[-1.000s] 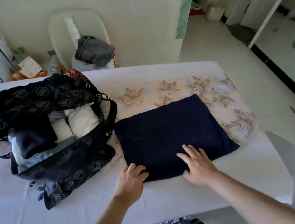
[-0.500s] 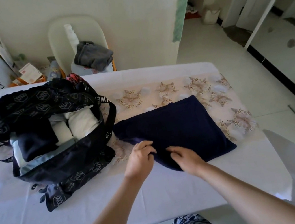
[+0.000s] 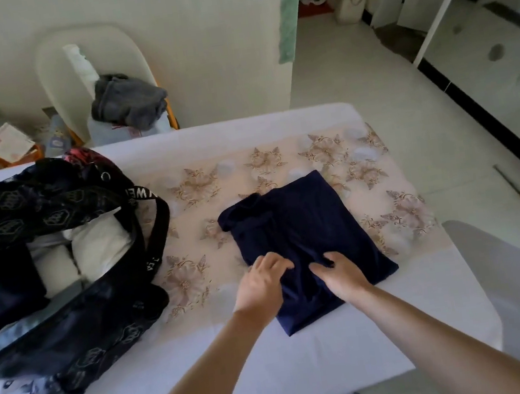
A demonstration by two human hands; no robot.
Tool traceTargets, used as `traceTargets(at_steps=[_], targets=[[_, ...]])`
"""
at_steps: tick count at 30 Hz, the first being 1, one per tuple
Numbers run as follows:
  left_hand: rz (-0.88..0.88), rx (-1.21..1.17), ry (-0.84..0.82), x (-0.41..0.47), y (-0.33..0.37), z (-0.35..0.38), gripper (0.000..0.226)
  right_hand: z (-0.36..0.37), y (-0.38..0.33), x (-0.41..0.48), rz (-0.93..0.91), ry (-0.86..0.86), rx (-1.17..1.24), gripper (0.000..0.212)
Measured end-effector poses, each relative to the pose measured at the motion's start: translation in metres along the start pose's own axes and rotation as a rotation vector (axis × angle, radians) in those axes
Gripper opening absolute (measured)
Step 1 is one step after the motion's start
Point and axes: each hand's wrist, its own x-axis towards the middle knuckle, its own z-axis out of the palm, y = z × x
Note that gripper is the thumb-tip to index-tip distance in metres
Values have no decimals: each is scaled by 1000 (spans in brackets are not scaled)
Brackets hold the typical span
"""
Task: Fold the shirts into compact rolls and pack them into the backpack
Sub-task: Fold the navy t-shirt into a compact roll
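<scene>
The left hand [image 3: 259,285] rests on the near left part of a folded dark navy shirt [image 3: 308,220]. Its fingers are curled and pinch a bunch of the cloth at the shirt's left edge. The right hand [image 3: 343,273] sits just beside it on the same navy shirt, with its fingers bent into a raised crease of the fabric and gripping it. The two hands are close but apart, with a strip of navy cloth between them.

The navy shirt lies flat on a pale table runner embroidered with beige flowers [image 3: 197,185]. The shirt's near corner reaches onto the plain white tablecloth [image 3: 310,373], and its far left corner is rumpled.

To the left of the navy shirt, and not touching it, an open black backpack printed with grey hexagon marks [image 3: 80,329] lies on the same table. White rolled cloths [image 3: 100,247] are packed side by side inside it, on the side nearer the shirt. A dark navy roll [image 3: 2,296] lies beyond them.

Past the far side of the navy shirt, behind the table's edge, stands a white rounded chair [image 3: 91,53] with a crumpled grey garment [image 3: 128,103] on its seat.
</scene>
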Motion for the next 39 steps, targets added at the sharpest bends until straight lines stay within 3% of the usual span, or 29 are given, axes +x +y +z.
traceTargets(at_steps=[7,10,13,16,18,22,24,27,31,35,39], targets=[[-1,480,-274,85,-27,-37,72,1,7,7,-67,82,-326,55],[2,649,-343,119,-36,-33,73,-4,22,7,-340,238,-581,53],[-71,677,-377,136,-36,-34,54,-1,32,14,-521,332,-709,32],[-79,640,-388,144,-38,-38,23,2,29,19,-448,279,-756,32],[-91,527,-297,148,-41,-41,20,0,28,22,-416,232,-702,28],[-111,74,9,159,-28,-39,27,-6,36,16,-401,405,-489,25],[-119,-75,-15,156,-16,-29,39,-8,41,12,-269,416,-556,24],[-88,60,-102,131,-11,0,66,-9,44,10,-269,455,-715,20],[142,370,16,93,-26,16,43,-4,33,5,-517,409,-777,59],[-6,415,-348,66,-53,17,59,13,26,-6,-732,197,-864,47],[-28,465,-390,59,-52,5,66,33,30,-15,-643,76,-925,78]])
